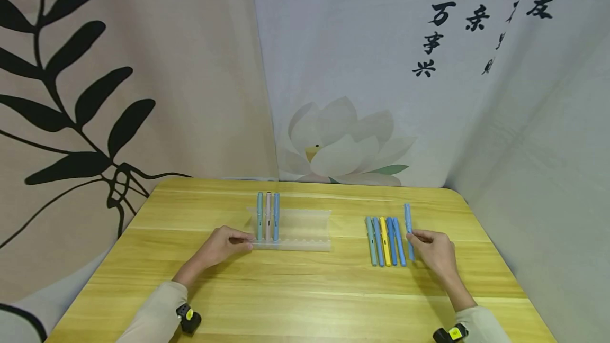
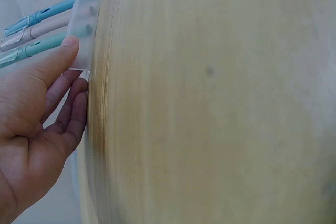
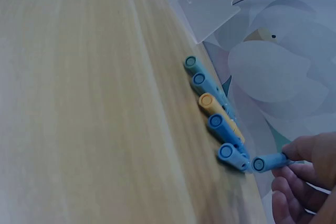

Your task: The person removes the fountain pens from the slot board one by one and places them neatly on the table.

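My left hand (image 1: 230, 242) pinches the left end of a frosted clear pen rack (image 1: 305, 229), thumb on its front strip in the left wrist view. Three capped pens lean side by side in the rack's left part: a green pen (image 1: 259, 216), a pale pinkish-grey pen (image 1: 268, 216) and a blue pen (image 1: 276, 216). Over on the right, my right hand (image 1: 436, 250) holds a light blue pen (image 3: 270, 162) between thumb and fingers. Just left of it lies a row of several pens, among them a green pen (image 1: 371, 241) and a yellow pen (image 1: 385, 241).
The wooden table (image 1: 305, 295) carries both the rack and the pen row, with a stretch of bare wood between them. Behind its far edge hangs a printed cloth (image 1: 352, 68) with a lotus and characters. Leaf-patterned cloth (image 1: 200, 94) hangs at the left.
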Demonstrator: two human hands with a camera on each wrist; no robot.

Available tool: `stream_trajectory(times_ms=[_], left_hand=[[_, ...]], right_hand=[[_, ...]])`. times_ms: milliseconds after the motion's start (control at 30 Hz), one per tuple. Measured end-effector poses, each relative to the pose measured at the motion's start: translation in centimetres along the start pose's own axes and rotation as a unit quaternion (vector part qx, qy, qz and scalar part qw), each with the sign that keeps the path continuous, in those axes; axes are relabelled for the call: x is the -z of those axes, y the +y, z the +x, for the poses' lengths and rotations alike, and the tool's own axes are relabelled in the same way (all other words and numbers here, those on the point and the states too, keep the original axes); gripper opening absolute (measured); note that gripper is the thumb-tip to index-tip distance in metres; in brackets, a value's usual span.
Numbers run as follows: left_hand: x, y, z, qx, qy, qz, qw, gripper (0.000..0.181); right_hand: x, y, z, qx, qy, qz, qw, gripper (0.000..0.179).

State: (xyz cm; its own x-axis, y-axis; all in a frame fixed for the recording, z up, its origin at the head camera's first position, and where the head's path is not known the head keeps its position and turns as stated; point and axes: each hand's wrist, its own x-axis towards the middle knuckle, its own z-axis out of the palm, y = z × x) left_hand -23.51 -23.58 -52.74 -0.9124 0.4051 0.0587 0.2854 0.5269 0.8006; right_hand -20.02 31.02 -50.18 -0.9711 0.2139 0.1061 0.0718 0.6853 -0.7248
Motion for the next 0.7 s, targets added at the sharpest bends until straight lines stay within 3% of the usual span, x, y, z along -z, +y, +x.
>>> stream_trajectory(times_ms=[700], left_hand=[[0.0, 0.2, -0.1, -0.005, 0.003, 0.006, 1.0, 0.03]], right_hand=[[-1.0, 2.0, 0.2, -0.032, -0.02, -0.027, 0.9989, 0.038]])
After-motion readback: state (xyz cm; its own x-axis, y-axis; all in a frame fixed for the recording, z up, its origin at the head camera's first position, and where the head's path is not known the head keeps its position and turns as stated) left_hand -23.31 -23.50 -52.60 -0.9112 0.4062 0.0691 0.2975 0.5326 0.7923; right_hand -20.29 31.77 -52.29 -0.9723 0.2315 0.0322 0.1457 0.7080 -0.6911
